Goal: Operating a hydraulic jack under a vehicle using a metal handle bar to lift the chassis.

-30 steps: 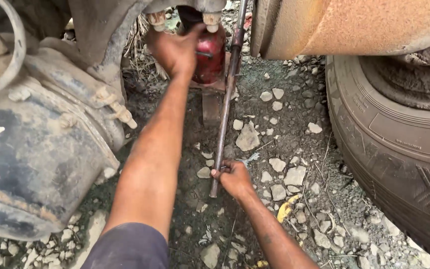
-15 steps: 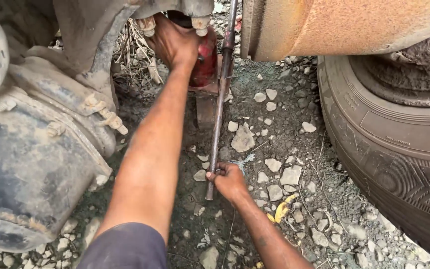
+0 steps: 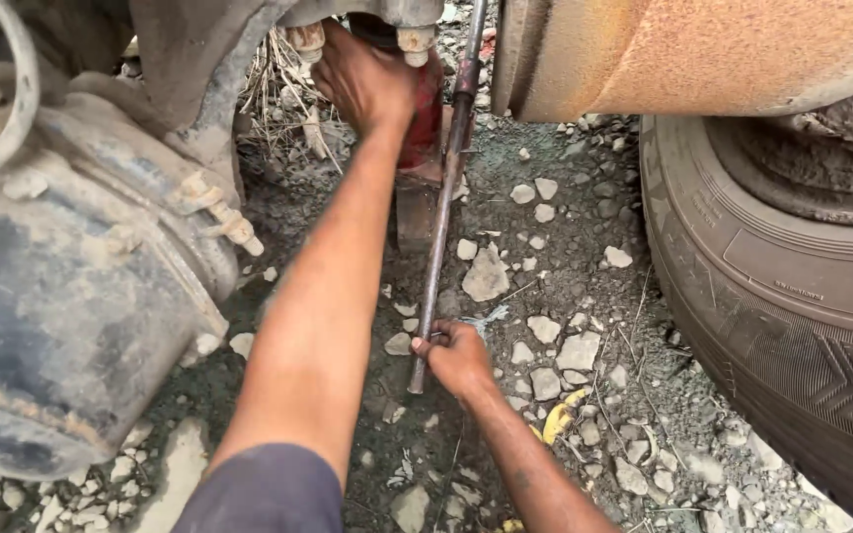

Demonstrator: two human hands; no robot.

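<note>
Head view, only one. We look down under a vehicle onto gravel ground [image 3: 584, 257].

Left hand [image 3: 367, 84] reaches far forward, grip clenched over the top of the red jack [image 3: 425, 118], which stands upright on the ground beneath the axle part [image 3: 367, 12] with its bolts. Jack is partly hidden by the hand, so we cannot tell how its head meets the metal above.

Right hand [image 3: 458, 357] is nearer us, grip clenched around the low end of the rod [image 3: 441, 212]. Rod runs long and thin from that hand up toward the jack, passing just beside its right side; far end is lost at the top edge.

Left of the arm: big dirty brake drum [image 3: 71, 296]. Right: tyre [image 3: 792, 296] lying near, rusty drum [image 3: 703, 44] above it. Loose stones, dry grass [image 3: 283, 99], a yellow scrap [image 3: 557, 419] near the right wrist.

Doing it well, our judgement: we keep the left hand steadying the jack upright on the loose stones, fingers off any pinch point under the axle part. We hold the rod at its very end for leverage, stroke it smooth, and watch that the base does not creep or tilt on the gravel.
</note>
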